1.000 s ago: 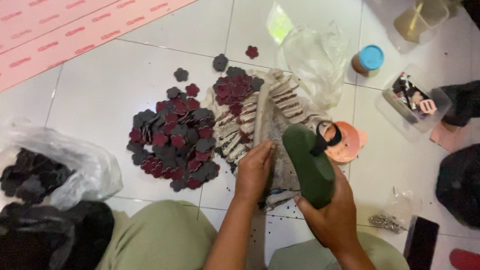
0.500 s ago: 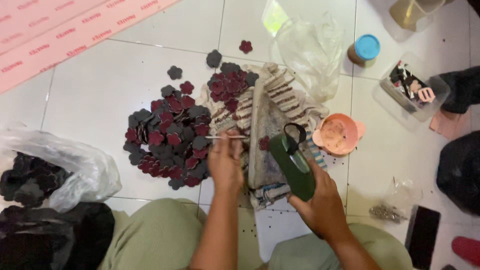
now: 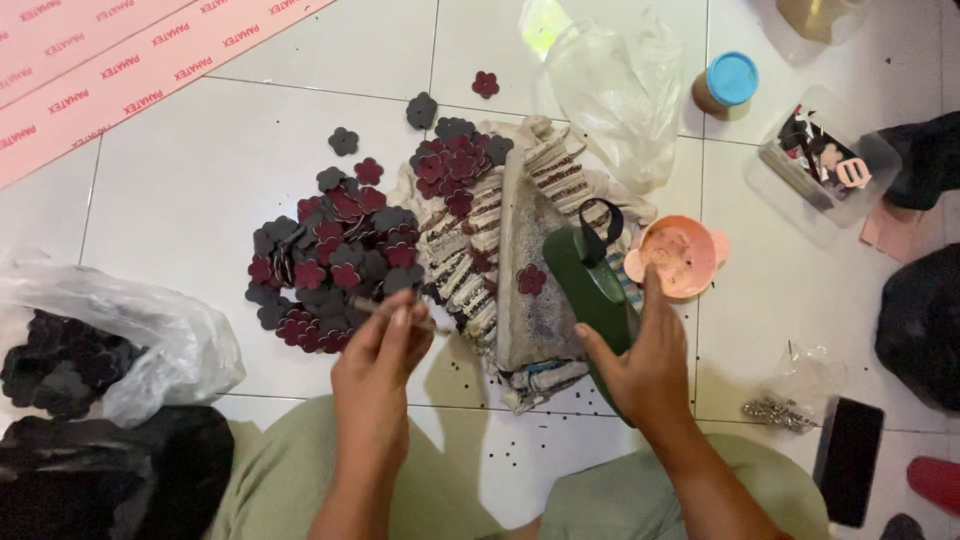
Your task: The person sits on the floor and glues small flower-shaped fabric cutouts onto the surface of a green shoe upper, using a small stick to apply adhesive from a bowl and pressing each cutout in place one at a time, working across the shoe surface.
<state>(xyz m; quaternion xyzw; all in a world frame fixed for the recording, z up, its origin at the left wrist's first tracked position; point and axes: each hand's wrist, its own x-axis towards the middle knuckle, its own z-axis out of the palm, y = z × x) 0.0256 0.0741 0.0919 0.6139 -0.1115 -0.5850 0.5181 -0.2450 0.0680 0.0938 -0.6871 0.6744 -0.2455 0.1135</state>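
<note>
Seen from above, on a white tiled floor (image 3: 180,200). Left hand (image 3: 375,375) closed, pinching a thin rod-like tool (image 3: 400,315) between fingertips, just beside a heap of dark and maroon flower cut-outs (image 3: 330,260). Right hand (image 3: 645,360) wrapped around a dark green mallet (image 3: 590,290), tilted over a padded block (image 3: 530,290) wrapped in cloth, with a single maroon flower (image 3: 531,279) lying on top. Judged light, thin and slightly floppy, those flowers: easy to bend or scatter, best lifted by an edge or petal with fingertips. Tool judged stiff and slender, prone to roll, gripped near mid-length. Mallet likely heavier at its head, held low on the handle. Nearby: an orange dish (image 3: 680,255) just right of the block, a clear bag (image 3: 620,90) beyond it, a blue-lidded jar (image 3: 725,85), a clear box (image 3: 825,165) of odds and ends. At far left, a plastic bag (image 3: 110,345) filled with more dark cut-outs.
</note>
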